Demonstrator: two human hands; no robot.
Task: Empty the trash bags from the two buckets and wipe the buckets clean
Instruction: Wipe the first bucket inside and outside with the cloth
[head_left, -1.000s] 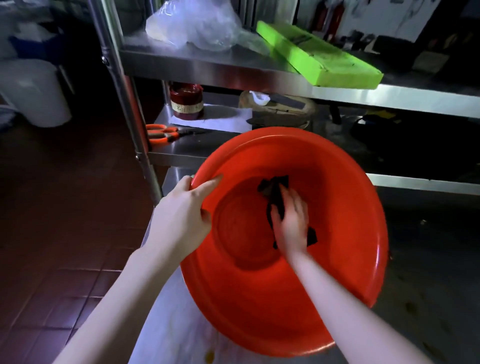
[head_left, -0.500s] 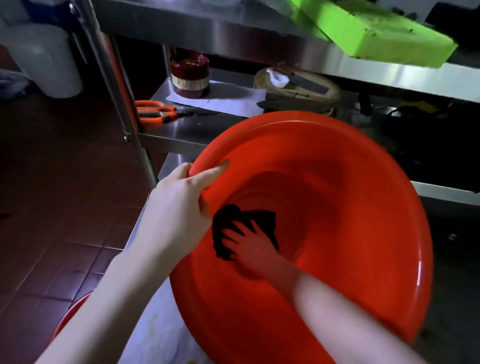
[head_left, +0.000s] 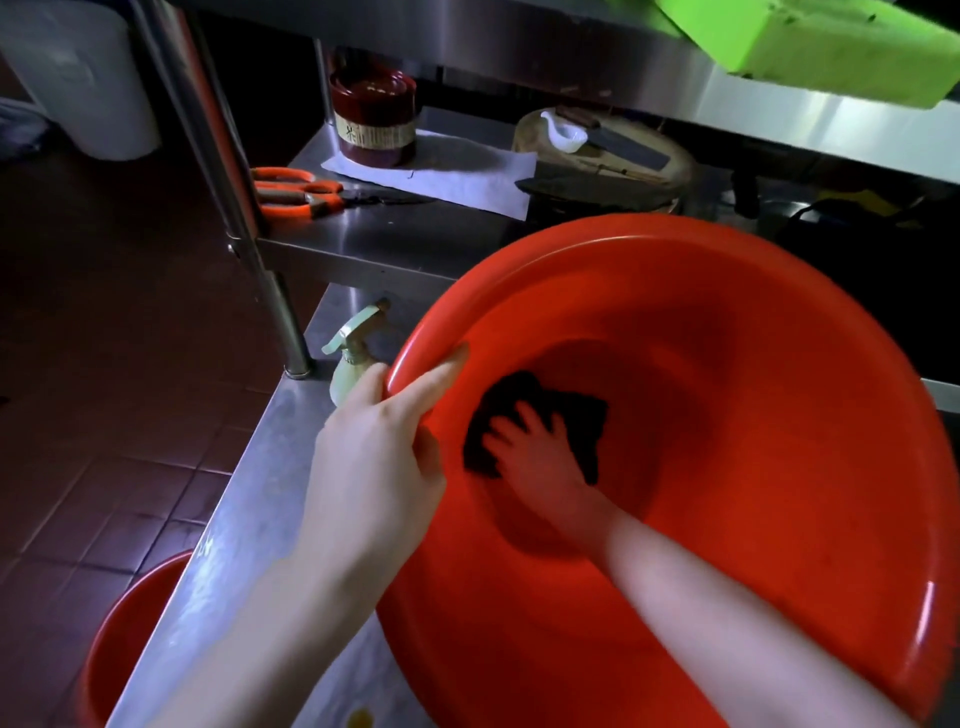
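Hands apart: left hand (head_left: 379, 457) gripping bucket (head_left: 753, 467) rim, right hand (head_left: 540, 457) (fingers spread) flat on cloth (head_left: 582, 415).

A steel table (head_left: 244, 525) carries a spray bottle (head_left: 349, 364); the shelf (head_left: 384, 234) above holds orange scissors (head_left: 298, 193) and a red jar (head_left: 374, 119).

The left hand (head_left: 376, 457) grips the rim of the red bucket (head_left: 753, 467), with the index finger stretched along the inner edge and the thumb curled inside. The right hand (head_left: 540, 457) reaches deep inside, fingers spread flat, and presses a dark cloth (head_left: 582, 415) against the bottom. Both forearms are bare.
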